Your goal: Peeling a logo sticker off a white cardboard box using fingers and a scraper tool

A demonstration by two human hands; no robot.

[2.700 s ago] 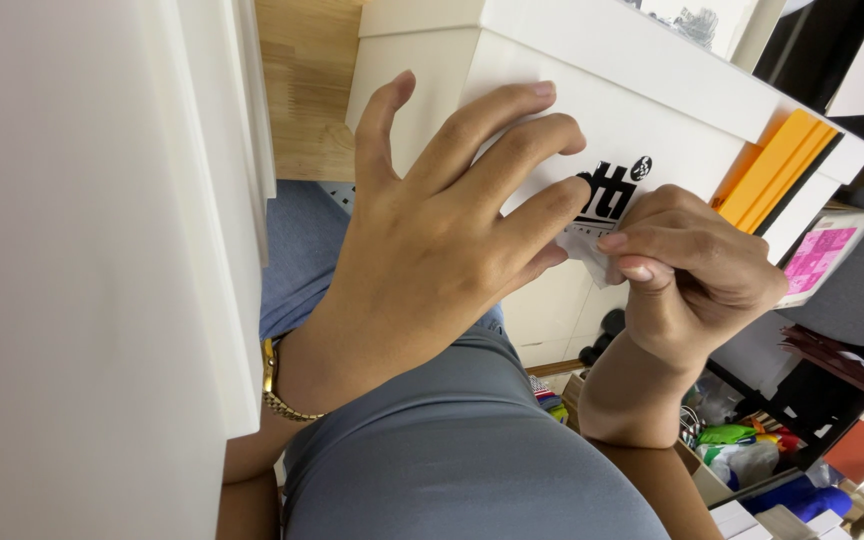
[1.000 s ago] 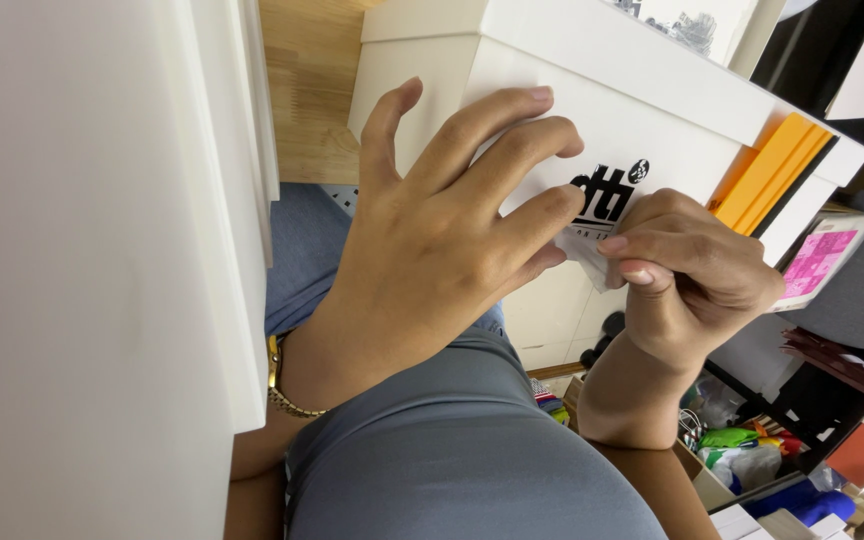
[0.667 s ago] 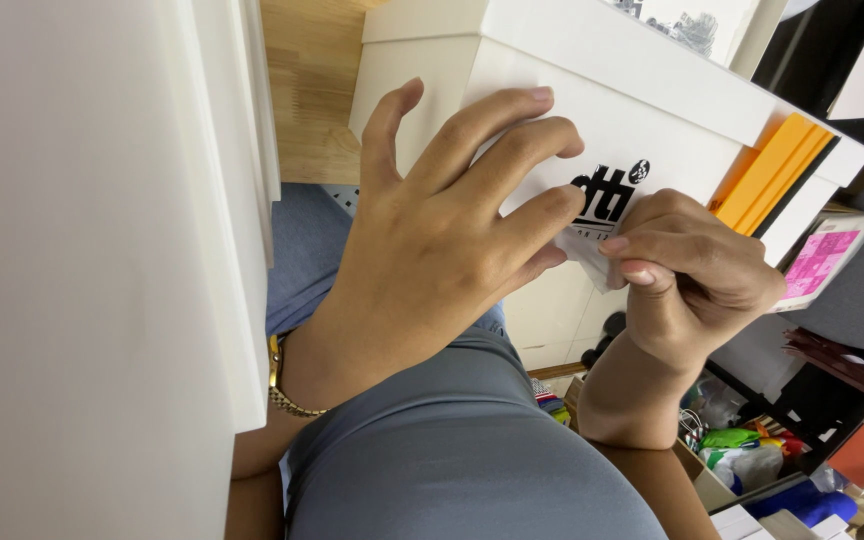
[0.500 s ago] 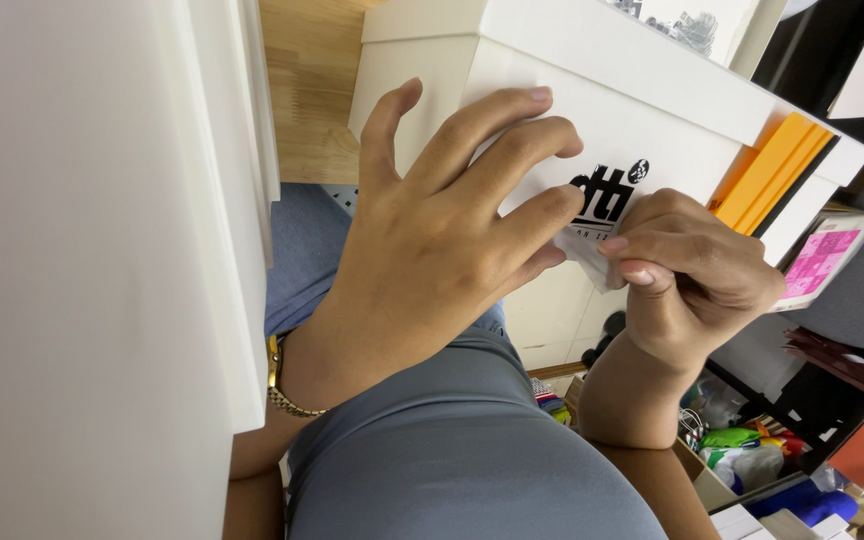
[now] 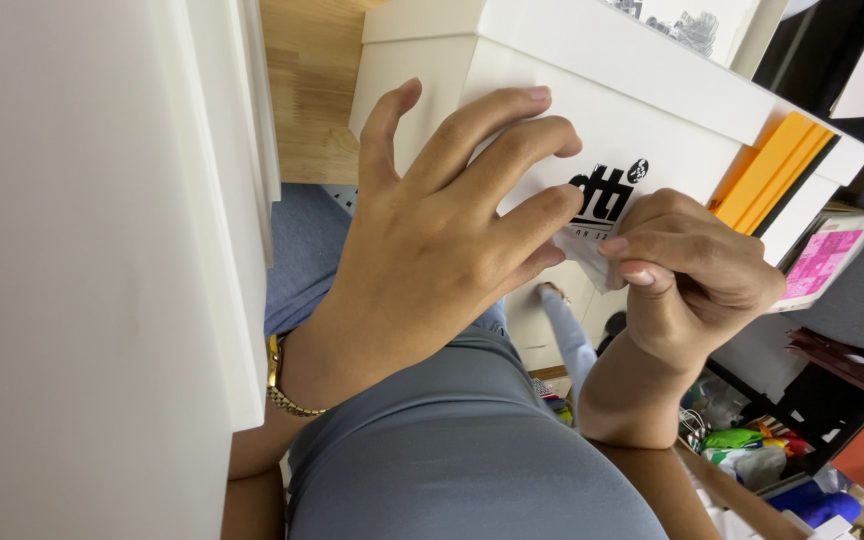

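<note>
The left hand (image 5: 432,260) lay spread flat on the white box (image 5: 652,90), fingertips beside the black label (image 5: 607,195). Just right of it, the right hand (image 5: 692,275) pinched the label's clear backing strip (image 5: 584,255) at its lower edge.

Two hands (image 5: 552,270), one white box (image 5: 602,70), one gold bracelet (image 5: 282,385), and one pink card (image 5: 820,262).

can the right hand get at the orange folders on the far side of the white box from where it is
Probably yes. The right hand pinches a backing strip at the black sticker on the white box; the orange folders sit just beyond, with nothing between, though it would first have to release the strip.
</note>
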